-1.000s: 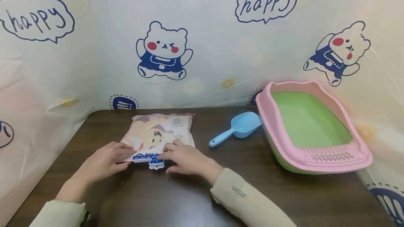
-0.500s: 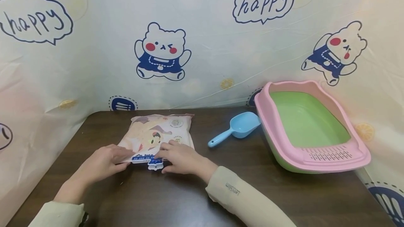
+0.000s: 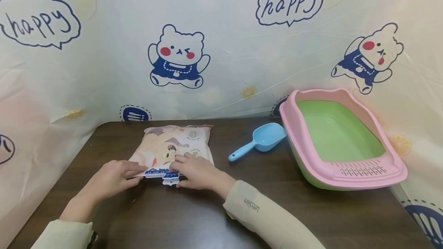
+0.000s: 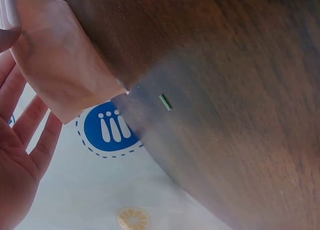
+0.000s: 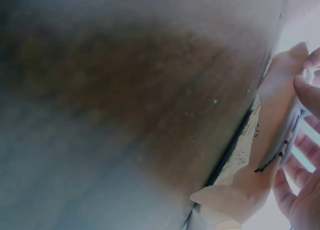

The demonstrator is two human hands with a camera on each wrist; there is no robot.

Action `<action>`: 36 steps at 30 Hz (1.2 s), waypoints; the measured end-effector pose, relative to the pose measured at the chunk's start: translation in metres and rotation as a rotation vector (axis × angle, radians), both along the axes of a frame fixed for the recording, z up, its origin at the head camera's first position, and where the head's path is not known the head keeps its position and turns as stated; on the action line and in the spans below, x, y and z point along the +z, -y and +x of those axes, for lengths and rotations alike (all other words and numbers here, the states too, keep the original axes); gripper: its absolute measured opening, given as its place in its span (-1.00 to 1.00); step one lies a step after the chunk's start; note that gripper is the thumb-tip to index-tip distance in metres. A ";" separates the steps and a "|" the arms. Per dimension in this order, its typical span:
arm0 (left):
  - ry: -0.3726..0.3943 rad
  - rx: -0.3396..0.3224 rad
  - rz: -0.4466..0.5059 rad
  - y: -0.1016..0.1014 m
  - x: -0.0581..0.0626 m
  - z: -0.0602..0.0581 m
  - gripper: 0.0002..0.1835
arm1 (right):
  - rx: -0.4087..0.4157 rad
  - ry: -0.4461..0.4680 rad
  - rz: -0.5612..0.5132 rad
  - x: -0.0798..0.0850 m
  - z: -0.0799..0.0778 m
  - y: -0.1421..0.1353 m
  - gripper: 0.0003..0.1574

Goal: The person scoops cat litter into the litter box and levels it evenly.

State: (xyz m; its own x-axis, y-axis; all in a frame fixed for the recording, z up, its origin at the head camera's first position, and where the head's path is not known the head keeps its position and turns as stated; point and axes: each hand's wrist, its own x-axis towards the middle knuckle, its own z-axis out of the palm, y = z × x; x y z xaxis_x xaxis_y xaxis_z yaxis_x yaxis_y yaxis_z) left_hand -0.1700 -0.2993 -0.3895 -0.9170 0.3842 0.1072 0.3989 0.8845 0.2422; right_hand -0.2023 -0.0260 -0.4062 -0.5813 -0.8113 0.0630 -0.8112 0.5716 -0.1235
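Printed pink-and-white bag (image 3: 152, 148) lay flat on the dark wood-grain tabletop (image 3: 190, 218), left of centre. Cartoon character on its front; round badge near the far right corner, wording too small to read. Blue-and-white sealing clip (image 3: 170, 181) sat at the near edge, its marks illegible too. Left hand (image 3: 107, 180) pinched the bag's near left corner, fingers nearly straight, thumb on the opposite face, only a narrow gap. Right hand (image 3: 199, 173) had its fingers bent over the clip, thumb at the near side, narrowly open around it; how tight, couldn't tell. Right sleeve (image 3: 266, 218) read "Let'sSlim". Light-blue scoop (image 3: 267, 137) lay right of the bag, tip at the pink-rimmed green litter tray (image 3: 298, 126); contact unclear. Backdrop (image 3: 235, 57) carried "happy" in two speech bubbles plus bears. Left wrist view showed a small green stick (image 4: 165, 102) on the tabletop.
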 end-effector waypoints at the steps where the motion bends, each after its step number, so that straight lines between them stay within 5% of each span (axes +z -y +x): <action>1: 0.001 0.004 -0.002 0.000 -0.001 0.001 -0.72 | 0.003 0.004 -0.004 0.000 0.000 0.000 -0.46; 12: 0.054 0.039 0.009 0.002 -0.001 0.003 -0.69 | 0.015 0.035 -0.035 0.000 -0.006 -0.003 -0.50; 19: 0.009 0.012 0.026 0.003 -0.001 0.000 -0.72 | 0.004 0.049 -0.070 0.001 -0.010 -0.001 -0.53; 36: 0.027 0.075 0.080 0.004 -0.006 -0.001 -0.75 | -0.087 -0.021 -0.114 0.006 -0.003 0.004 -0.70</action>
